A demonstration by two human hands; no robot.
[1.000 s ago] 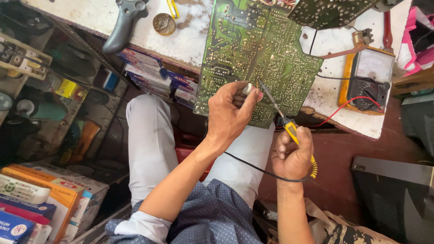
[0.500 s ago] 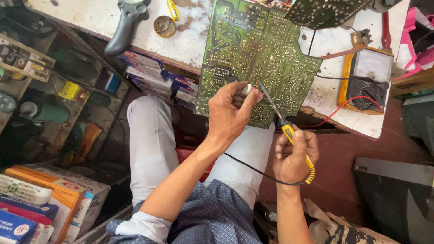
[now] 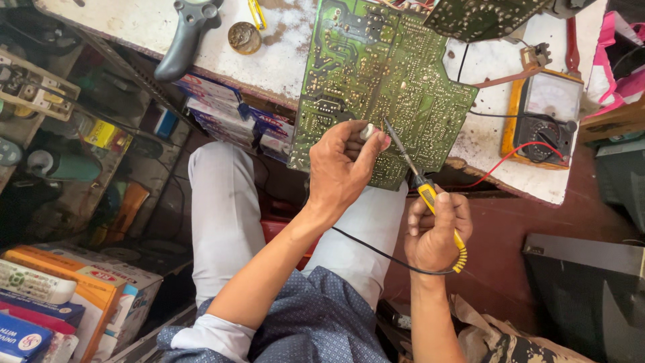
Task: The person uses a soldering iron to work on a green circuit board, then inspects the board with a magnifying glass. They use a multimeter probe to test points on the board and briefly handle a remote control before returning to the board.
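Green board (image 3: pixel 383 74) lies half off the bench as before; my left hand (image 3: pixel 342 168) still pinches a small pale part at its lower edge, my right hand (image 3: pixel 433 232) grips the iron (image 3: pixel 420 181), tip unmoved there.

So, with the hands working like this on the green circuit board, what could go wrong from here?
1. The green circuit board overhangs the table edge and could perhaps tip or slide.
2. The left hand pinches a small grey piece close to the tip of the yellow-handled soldering iron held by the right hand; the fingers might get burned.
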